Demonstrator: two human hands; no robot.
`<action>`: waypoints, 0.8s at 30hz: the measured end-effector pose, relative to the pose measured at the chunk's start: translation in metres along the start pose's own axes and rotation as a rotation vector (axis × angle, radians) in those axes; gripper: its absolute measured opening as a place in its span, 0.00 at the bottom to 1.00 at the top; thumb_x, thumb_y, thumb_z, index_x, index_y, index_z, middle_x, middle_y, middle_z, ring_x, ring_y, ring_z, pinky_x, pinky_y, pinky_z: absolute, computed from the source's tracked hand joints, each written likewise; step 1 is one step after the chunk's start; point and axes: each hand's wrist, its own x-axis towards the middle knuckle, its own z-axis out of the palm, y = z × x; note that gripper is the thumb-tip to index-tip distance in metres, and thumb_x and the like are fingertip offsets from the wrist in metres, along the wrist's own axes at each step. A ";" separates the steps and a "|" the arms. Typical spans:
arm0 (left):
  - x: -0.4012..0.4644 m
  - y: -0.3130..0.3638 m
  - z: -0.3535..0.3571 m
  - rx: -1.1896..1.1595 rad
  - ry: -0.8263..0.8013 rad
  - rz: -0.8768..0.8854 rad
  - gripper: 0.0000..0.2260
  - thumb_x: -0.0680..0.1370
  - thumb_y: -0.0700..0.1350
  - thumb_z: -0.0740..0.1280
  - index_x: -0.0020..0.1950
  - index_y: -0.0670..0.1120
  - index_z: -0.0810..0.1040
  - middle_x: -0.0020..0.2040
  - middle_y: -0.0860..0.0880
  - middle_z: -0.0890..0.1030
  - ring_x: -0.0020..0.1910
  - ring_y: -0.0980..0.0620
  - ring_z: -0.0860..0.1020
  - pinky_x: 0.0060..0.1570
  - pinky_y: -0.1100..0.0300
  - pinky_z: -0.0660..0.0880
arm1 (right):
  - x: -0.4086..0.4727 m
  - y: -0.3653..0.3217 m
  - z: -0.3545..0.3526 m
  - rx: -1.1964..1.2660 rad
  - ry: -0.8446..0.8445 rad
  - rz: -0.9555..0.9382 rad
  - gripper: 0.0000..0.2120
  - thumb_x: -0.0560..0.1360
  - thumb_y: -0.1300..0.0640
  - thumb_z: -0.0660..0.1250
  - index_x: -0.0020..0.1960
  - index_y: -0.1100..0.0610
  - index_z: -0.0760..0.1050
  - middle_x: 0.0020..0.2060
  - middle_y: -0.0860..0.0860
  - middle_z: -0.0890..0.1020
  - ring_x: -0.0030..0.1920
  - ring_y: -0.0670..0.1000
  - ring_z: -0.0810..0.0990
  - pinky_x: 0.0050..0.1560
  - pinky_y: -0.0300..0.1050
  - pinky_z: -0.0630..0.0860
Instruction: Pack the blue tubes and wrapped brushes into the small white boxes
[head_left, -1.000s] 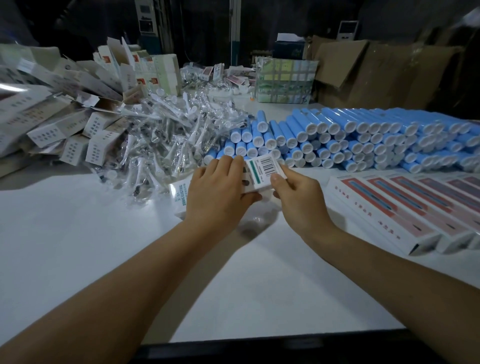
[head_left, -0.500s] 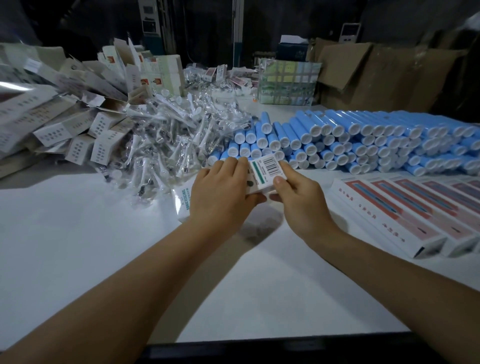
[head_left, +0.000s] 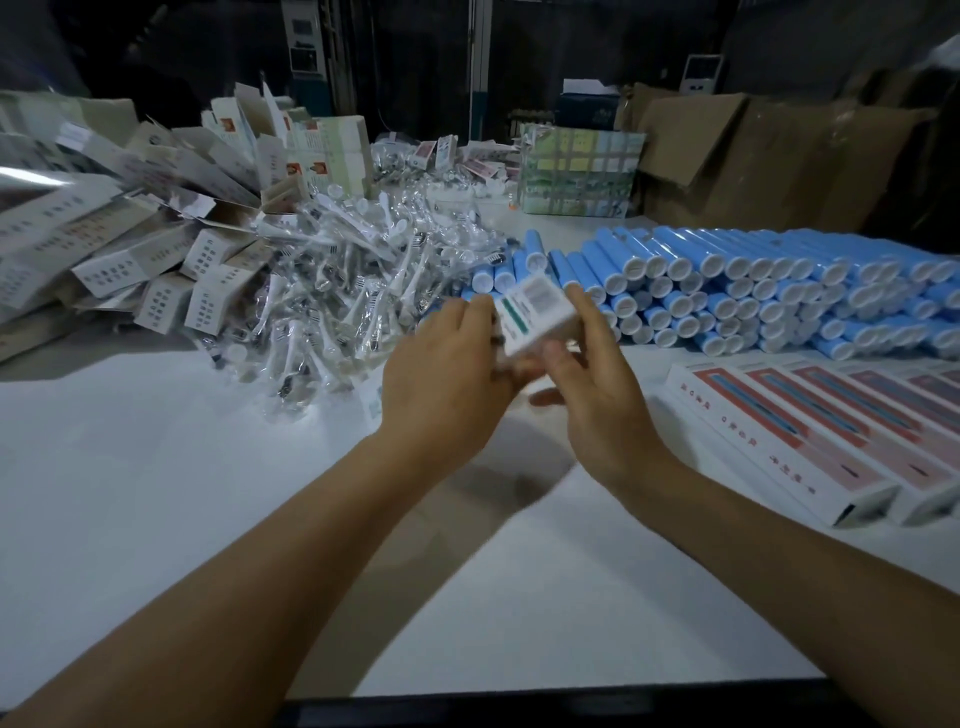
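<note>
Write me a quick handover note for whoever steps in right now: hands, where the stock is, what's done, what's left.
Left hand and right hand together hold one small white box with a barcode label, lifted above the white table; the picture is blurred, so I cannot tell whether its flap is closed.
Blue tubes are stacked behind the hands and off to the right; wrapped brushes are heaped to the left, with empty white boxes further left.
Done: finished long boxes in a row on the right.
Left: most tubes and brushes remain unpacked.
</note>
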 end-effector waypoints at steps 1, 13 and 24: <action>0.003 0.004 -0.006 -0.232 0.030 -0.055 0.23 0.75 0.64 0.61 0.61 0.49 0.72 0.50 0.52 0.75 0.46 0.53 0.74 0.38 0.60 0.66 | 0.001 -0.003 -0.001 0.035 0.005 -0.030 0.24 0.79 0.51 0.59 0.73 0.43 0.59 0.56 0.40 0.76 0.51 0.44 0.80 0.47 0.41 0.79; -0.007 0.017 0.002 -1.808 -0.330 -0.950 0.24 0.78 0.63 0.55 0.62 0.47 0.74 0.43 0.42 0.85 0.41 0.44 0.84 0.32 0.52 0.80 | 0.000 -0.004 0.002 -0.339 -0.079 -0.009 0.30 0.72 0.40 0.68 0.71 0.43 0.65 0.48 0.39 0.68 0.48 0.40 0.76 0.38 0.30 0.74; -0.003 -0.003 0.005 -1.323 -0.012 -0.756 0.18 0.81 0.57 0.56 0.53 0.46 0.78 0.39 0.49 0.81 0.38 0.52 0.80 0.39 0.59 0.75 | 0.005 -0.016 -0.020 -0.636 -0.115 -0.017 0.30 0.73 0.44 0.67 0.73 0.42 0.62 0.50 0.44 0.68 0.51 0.48 0.75 0.41 0.34 0.78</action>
